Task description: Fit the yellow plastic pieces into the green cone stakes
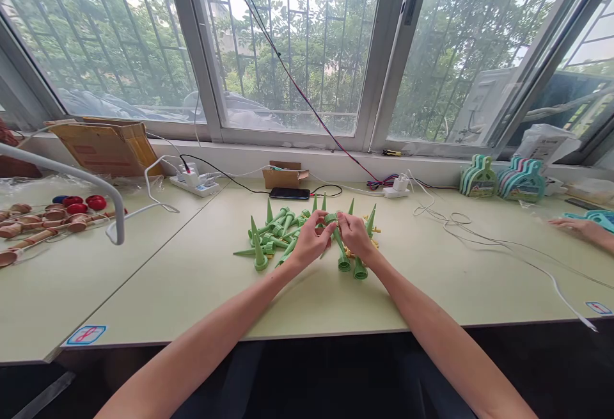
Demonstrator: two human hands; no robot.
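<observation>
My left hand [313, 238] is closed around a green plastic watering spike [330, 218], its round collar showing between the fingertips. Fingers of my right hand [355, 237] pinch at the same piece from the other side; anything small between them is hidden. Around and under both hands lies a pile of similar green spikes [274, 240], some standing point up, others on their sides. Two hollow green spikes [344, 264] lie in front of my right hand with their open ends toward me. Small yellow parts [375, 229] show behind my right wrist.
A phone [290, 194] lies behind the pile before a small cardboard box [283, 178]. Power strips [196, 183] and white cables [460, 221] run across the table. Wooden toys [43, 221] are at left, teal hangers [522, 179] at right. Another person's hand [582, 230] rests at far right.
</observation>
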